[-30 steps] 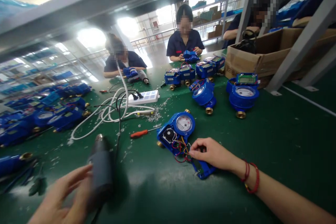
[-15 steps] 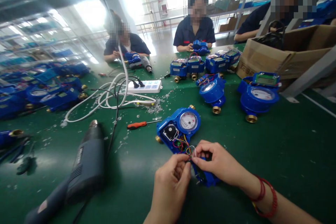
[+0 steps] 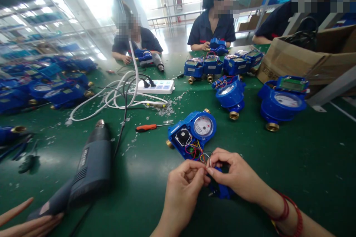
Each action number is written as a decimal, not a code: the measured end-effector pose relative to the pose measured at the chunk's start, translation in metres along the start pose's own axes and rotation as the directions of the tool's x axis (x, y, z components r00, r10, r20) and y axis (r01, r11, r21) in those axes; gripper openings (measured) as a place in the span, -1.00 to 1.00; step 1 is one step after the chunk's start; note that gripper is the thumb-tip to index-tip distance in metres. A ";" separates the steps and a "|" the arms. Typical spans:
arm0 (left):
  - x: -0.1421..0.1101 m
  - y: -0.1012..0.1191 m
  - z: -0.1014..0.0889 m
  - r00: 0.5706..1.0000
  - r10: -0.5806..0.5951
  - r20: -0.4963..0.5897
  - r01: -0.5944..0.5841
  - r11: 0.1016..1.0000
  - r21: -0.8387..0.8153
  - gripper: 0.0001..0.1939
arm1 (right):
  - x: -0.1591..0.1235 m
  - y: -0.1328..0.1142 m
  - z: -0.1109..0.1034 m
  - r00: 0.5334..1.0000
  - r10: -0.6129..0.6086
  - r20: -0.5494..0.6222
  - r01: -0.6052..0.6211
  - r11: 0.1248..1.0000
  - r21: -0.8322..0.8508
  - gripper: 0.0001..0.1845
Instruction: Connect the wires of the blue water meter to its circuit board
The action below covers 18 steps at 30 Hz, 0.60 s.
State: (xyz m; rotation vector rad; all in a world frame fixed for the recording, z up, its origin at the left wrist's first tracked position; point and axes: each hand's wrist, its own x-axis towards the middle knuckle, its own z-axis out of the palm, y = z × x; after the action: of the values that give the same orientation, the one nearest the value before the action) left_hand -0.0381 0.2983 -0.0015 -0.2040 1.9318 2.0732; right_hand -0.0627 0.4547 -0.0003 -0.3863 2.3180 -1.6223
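Neighbour's hand arrives, eight o'clock, by grey pistol-shaped heat gun; our work looks undisturbed: left hand, right hand pinch thin multicoloured wires, five o'clock off blue round-dialled meter, near centre.

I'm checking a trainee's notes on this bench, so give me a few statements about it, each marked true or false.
1. The left hand and right hand pinch thin wires from the opened blue meter. True.
2. Another person's hand is at the handle of the heat gun. True.
3. The heat gun is held in the left hand. False: it lies on the green table.
4. The screwdriver lies to the left of the opened blue meter. True.
5. The screwdriver's grip is all green. False: it is orange and black.
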 end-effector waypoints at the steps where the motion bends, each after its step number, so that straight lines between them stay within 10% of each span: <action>1: 0.000 0.000 0.000 1.000 -0.004 0.001 0.004 1.000 -0.010 -0.87 | 0.000 0.000 0.000 1.000 0.003 0.000 -0.003 1.000 0.003 -0.93; 18: 0.000 -0.013 -0.008 0.990 0.100 -0.104 -0.075 0.972 0.221 -0.84 | 0.001 0.007 0.000 0.998 0.058 -0.038 -0.054 0.993 0.103 -0.88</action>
State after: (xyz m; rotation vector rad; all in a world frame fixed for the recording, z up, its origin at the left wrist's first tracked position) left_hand -0.0348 0.2915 -0.0140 -0.1958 2.2559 1.9209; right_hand -0.0640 0.4570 -0.0073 -0.2654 2.2430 -1.7274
